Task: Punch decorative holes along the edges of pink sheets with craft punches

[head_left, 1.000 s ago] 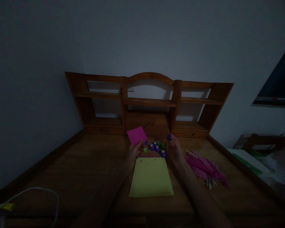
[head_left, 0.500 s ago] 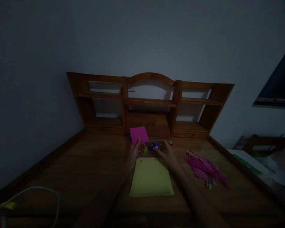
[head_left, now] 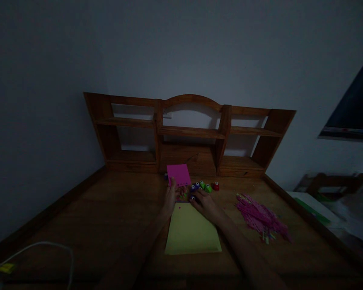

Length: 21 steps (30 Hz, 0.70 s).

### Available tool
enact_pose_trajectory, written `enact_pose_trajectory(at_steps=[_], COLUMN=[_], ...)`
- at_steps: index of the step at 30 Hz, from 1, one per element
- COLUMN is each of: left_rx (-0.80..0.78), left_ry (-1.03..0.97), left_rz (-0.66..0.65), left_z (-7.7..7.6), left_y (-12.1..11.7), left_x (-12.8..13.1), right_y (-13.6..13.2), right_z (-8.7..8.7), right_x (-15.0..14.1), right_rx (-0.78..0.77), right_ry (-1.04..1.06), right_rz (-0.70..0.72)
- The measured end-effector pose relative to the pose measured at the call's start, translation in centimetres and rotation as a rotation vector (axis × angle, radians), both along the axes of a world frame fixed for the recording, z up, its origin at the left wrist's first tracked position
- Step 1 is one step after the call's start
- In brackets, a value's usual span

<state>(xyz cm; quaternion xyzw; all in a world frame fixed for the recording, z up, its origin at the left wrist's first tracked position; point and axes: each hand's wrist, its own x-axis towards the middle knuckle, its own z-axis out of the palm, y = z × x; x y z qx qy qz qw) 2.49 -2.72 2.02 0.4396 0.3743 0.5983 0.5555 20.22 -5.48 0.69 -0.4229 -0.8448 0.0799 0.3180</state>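
The scene is dim. My left hand (head_left: pixel 171 195) pinches the lower edge of a pink paper square (head_left: pixel 178 174) and holds it up above the wooden desk (head_left: pixel 109 209). My right hand (head_left: pixel 206 203) lies palm down over a small purple punch (head_left: pixel 192 198) at the top edge of a yellow sheet (head_left: pixel 192 229). Its fingers curl around the punch. Just behind sit several small craft punches (head_left: pixel 204 187), purple, green and red.
A heap of pink paper strips (head_left: pixel 260 217) lies to the right. A wooden shelf unit (head_left: pixel 189 133) stands at the back of the desk against the wall. A white cable (head_left: pixel 33 251) loops at the front left. A chair (head_left: pixel 332 183) is at the far right.
My right hand, raised with a purple punch a second ago, has come down and back toward me onto a punch by the yellow sheet. A red punch now sits with the group.
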Motion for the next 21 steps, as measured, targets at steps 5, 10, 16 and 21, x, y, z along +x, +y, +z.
enact_pose_trajectory(at_steps=[5,10,16,21], left_rx=[-0.018,-0.013,-0.048,-0.011], left_ry=[-0.033,-0.098,-0.141,-0.128], left_rz=[-0.044,-0.102,-0.071,-0.03], left_z=[0.0,-0.7,-1.4,-1.7], left_y=[-0.1,0.5,1.1,1.2], left_x=[0.0,0.0,-0.2,-0.1], right_y=[-0.1,0.0,0.0,0.1], right_z=[0.0,0.3,-0.2,1.2], right_x=[-0.4,-0.8,-1.2,0.0], right_rx=[0.103,0.151,0.192,0.311], right_ry=[-0.096,-0.171,-0.078,0.271], right_rz=[-0.098,-0.157,-0.138,-0.339])
